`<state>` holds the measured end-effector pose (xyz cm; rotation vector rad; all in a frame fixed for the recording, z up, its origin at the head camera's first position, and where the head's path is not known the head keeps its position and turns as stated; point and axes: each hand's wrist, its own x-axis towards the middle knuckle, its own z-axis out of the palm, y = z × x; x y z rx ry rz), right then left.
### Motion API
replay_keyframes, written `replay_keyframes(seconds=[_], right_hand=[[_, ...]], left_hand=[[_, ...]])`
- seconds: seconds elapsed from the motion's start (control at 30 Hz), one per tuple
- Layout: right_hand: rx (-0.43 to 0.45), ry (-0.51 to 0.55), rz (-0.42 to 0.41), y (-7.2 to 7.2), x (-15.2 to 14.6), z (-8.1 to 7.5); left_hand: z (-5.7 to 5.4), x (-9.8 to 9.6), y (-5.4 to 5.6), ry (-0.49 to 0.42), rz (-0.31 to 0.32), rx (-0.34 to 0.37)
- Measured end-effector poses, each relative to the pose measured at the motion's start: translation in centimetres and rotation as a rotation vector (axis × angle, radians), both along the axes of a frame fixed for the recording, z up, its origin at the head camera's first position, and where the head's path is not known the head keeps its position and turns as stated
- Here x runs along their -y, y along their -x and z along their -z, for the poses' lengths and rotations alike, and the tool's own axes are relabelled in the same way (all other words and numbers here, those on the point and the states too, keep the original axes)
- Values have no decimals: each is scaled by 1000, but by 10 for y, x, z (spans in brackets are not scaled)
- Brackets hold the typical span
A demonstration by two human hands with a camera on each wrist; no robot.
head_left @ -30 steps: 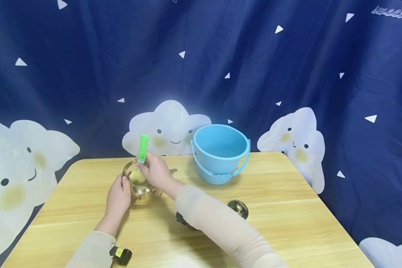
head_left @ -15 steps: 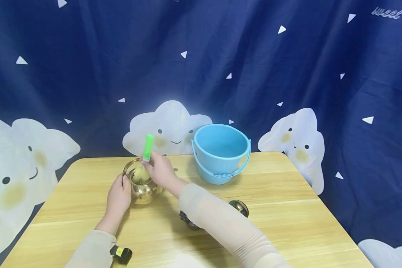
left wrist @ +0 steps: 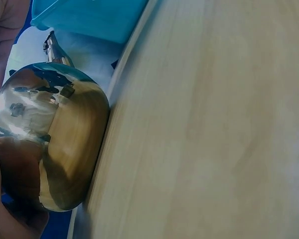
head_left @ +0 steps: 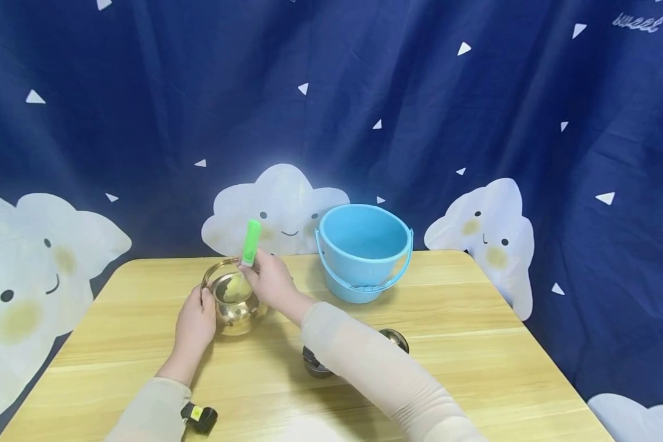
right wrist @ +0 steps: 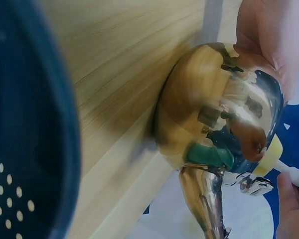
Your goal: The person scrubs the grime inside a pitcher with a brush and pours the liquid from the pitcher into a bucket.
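Observation:
A shiny brass-coloured teapot point(head_left: 237, 316) with a raised loop handle point(head_left: 212, 270) stands on the left part of the table, its lid off. My left hand point(head_left: 196, 322) grips it at the left side, thumb near the handle's base. My right hand point(head_left: 273, 282) pinches a sponge brush point(head_left: 251, 242) with a green grip and white neck. Its yellow sponge point(right wrist: 273, 155) is at the pot's mouth, overlapping the opening in the head view. The spout point(right wrist: 202, 199) shows below the pot in the right wrist view and is mostly hidden behind my right hand in the head view.
A light blue bucket point(head_left: 364, 270) with its bail hanging forward stands at the table's back edge. The round metal lid point(head_left: 396, 339) lies partly behind my right sleeve. Close in the right wrist view is a dark, round, perforated strainer point(right wrist: 20, 124). A patterned curtain hangs behind the table.
My right hand has moved a little to the right with the brush, drawing the sponge across the pot's mouth. My left hand and the teapot stay in place.

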<state>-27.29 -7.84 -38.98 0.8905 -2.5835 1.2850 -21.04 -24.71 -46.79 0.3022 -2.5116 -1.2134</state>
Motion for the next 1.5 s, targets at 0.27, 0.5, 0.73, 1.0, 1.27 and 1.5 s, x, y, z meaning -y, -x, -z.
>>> replay_keyframes(seconds=[0.27, 0.5, 0.73, 1.0, 1.27, 1.5], right_hand=[[3, -12, 9, -1, -4, 1], [8, 4, 10, -4, -6, 0], [22, 24, 18, -9, -7, -1], [25, 26, 46, -15, -5, 0], [13, 11, 55, -19, -5, 0], [23, 9, 55, -25, -4, -4]], left_hand=[[0, -1, 0, 12, -3, -1], [1, -2, 0, 16, -4, -2], [2, -3, 1, 26, -16, -6], [2, -3, 1, 31, -15, -3], [2, -2, 0, 39, -6, -6], [0, -2, 0, 40, 7, -9]])
